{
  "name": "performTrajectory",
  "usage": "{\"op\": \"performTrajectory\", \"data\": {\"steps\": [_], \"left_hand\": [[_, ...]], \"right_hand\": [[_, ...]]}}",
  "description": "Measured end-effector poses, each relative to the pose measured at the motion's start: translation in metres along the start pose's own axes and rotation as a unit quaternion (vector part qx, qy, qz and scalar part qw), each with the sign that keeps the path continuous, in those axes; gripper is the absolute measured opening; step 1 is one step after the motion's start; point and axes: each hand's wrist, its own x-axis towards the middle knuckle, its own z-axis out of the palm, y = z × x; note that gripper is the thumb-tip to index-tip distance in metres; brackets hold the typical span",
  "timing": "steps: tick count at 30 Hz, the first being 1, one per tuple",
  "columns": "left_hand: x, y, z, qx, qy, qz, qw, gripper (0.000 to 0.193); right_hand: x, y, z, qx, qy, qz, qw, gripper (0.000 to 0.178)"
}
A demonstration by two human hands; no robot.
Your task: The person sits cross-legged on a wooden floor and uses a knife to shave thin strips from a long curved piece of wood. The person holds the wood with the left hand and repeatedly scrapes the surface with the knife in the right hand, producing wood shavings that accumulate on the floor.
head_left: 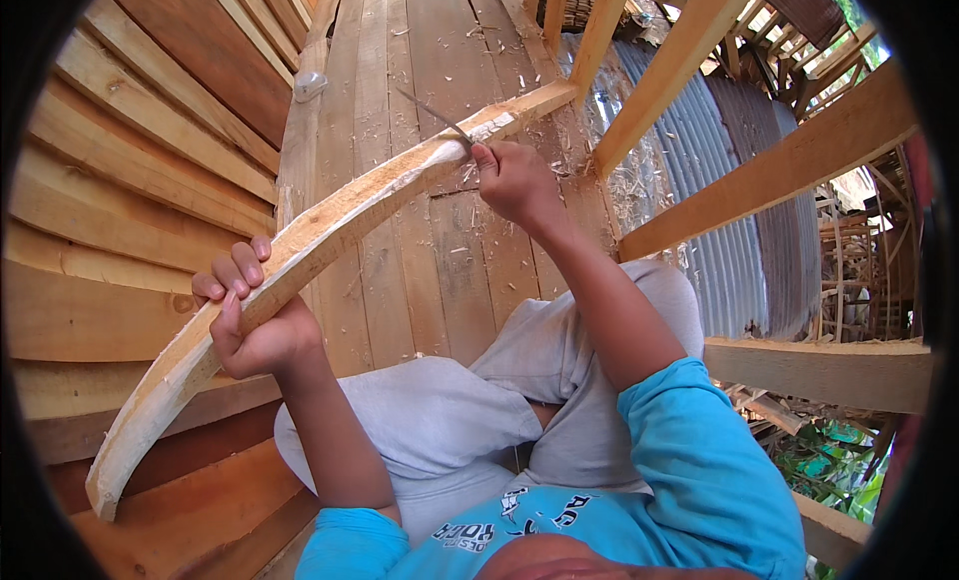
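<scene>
Wood beam (pixel 360 202): long and curved, running slantwise from the lower left to the upper middle, in front of the person; its far end is by a post (pixel 591 55), touching or not I cannot tell.
Blade (pixel 435 113): thin, dark, lying across the beam near that far end.
Right hand (pixel 517 183): closed on the blade's near end, thumb by the beam's side; the grip is hidden.
Left hand (pixel 268 325): wrapped around the beam's nearer half, fingers curled over the far edge.
Shavings (pixel 459 250): scattered over the plank floor (pixel 405 300).
Container (pixel 310 84): clear, on the floor beyond the beam.
Boards (pixel 130 205): along the left.
Metal sheets (pixel 714 180): corrugated, beyond the posts on the right.
Clothes: grey trousers (pixel 420 410), legs folded; blue shirt (pixel 704 450).
</scene>
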Motion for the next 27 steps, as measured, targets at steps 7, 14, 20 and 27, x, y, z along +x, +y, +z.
{"op": "performTrajectory", "data": {"steps": [7, 14, 20, 27], "left_hand": [[0.002, 0.001, -0.004, 0.002, -0.009, -0.002, 1.0, 0.021], [0.0, 0.003, -0.004, -0.01, -0.005, -0.009, 1.0, 0.02], [0.002, 0.002, -0.007, -0.015, -0.029, -0.008, 0.999, 0.021], [0.002, 0.005, -0.01, -0.007, -0.051, -0.01, 0.999, 0.021]], "right_hand": [[-0.013, 0.0, 0.007, 0.035, -0.002, -0.038, 0.999, 0.041], [-0.015, -0.023, -0.002, 0.005, -0.08, -0.054, 0.995, 0.041], [-0.017, -0.019, 0.011, -0.002, 0.002, -0.03, 1.0, 0.041], [-0.033, -0.013, 0.009, -0.033, -0.016, -0.126, 0.991, 0.036]]}}
